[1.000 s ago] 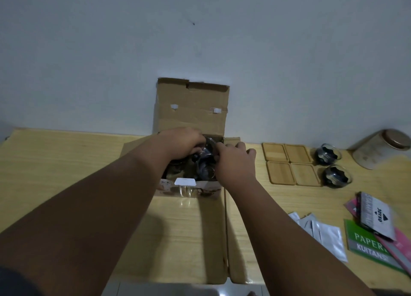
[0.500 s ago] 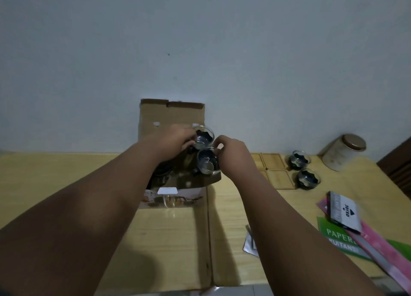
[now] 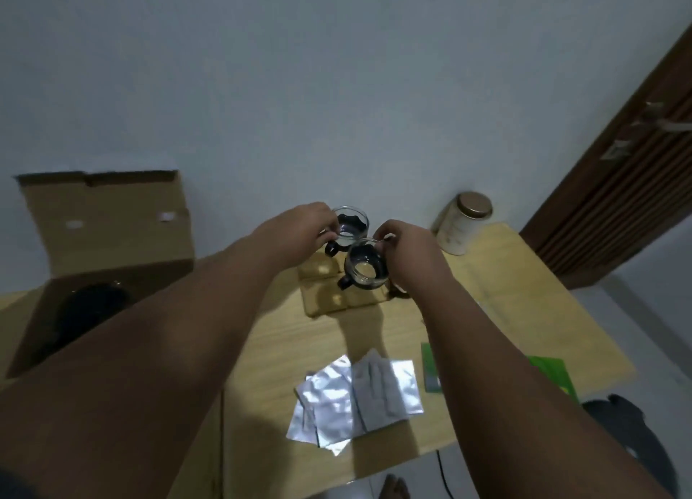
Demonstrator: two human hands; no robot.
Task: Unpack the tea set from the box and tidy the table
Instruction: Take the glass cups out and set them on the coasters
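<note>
While above square wooden coasters, left hand pinches far glass cup, right hand near glass cup.

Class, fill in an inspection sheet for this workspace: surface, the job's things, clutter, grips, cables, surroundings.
Surface: light wooden table, set against the wall.
Job's things: open cardboard box at left, something dark inside; wooden coasters laid together; far glass cup and near glass cup held over them.
Clutter: foil sachets; green papers; lidded canister.
Grips: left hand pinches the far glass cup; right hand holds the near glass cup.
Cables: thin dark cable below the table's near edge.
Surroundings: pale wall; brown slatted door at right.
</note>
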